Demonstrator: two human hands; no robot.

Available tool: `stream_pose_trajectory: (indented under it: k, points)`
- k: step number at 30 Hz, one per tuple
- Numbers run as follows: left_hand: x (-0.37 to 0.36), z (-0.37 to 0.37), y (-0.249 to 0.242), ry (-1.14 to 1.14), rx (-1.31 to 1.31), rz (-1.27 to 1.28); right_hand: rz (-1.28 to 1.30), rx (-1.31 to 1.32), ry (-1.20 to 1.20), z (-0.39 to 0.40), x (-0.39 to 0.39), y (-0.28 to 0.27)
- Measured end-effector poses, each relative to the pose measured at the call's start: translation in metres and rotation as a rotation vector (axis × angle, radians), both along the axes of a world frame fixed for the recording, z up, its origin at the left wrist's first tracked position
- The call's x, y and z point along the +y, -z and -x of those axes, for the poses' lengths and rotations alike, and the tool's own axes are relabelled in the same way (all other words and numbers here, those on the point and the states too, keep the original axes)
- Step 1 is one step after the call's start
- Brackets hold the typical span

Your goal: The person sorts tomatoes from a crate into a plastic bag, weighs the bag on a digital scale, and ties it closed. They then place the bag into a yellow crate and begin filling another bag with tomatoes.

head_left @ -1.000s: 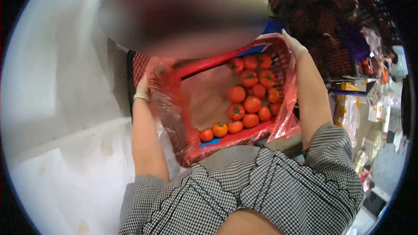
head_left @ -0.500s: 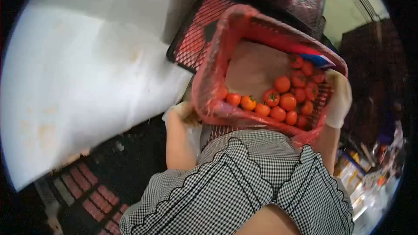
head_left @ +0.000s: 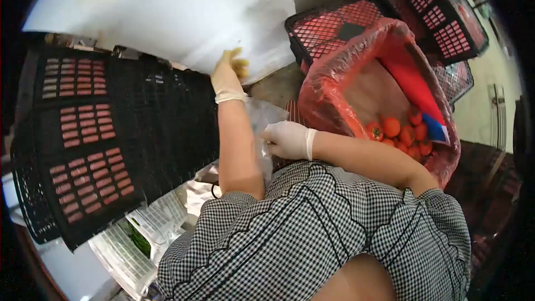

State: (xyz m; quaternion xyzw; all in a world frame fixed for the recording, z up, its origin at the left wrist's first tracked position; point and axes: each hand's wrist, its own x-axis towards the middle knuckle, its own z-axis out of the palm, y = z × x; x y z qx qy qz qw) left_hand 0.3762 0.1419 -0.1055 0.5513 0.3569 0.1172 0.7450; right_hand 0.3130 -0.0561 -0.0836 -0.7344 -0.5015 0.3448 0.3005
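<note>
My left hand (head_left: 229,74), in a thin pale glove with yellowish fingers, is raised beside the white surface. Its fingers are slightly bent and apart, with nothing visible in them. My right hand (head_left: 288,140), also gloved, reaches across in front of my body, its fingers closed on a clear plastic bag (head_left: 266,112) hanging between my arms. To the right stands a crate lined with red plastic (head_left: 330,86). Red tomatoes (head_left: 405,134) lie at its near right end, and brown bottom shows further in. A blue and white piece (head_left: 436,128) rests by its far wall.
Black crates (head_left: 334,22) with red contents stand behind the lined crate, one tilted (head_left: 437,14). A large black slotted crate (head_left: 161,117) is on the left. Below it sits a white basket (head_left: 128,251) with something green inside. A white surface (head_left: 167,17) spans the top left.
Both hands have let go of the lined crate. My left hand has moved up toward the white surface; my right has crossed leftward to the plastic bag. The view has shifted left.
</note>
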Motion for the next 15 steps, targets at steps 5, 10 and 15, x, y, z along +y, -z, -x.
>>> stream_pose_trajectory:
  k: [5,10,15]
  points:
    - [0.007,0.028,-0.148,0.021,-0.606,-0.095,-0.532,-0.072,0.481,-0.028,-0.038,-0.023]
    - [-0.029,0.032,-0.213,0.254,-0.878,-0.573,-0.738,-0.066,0.916,-0.055,-0.122,-0.076]
    - [-0.127,0.02,-0.188,0.799,-0.979,-0.827,-0.824,0.081,1.339,-0.04,-0.187,-0.077]
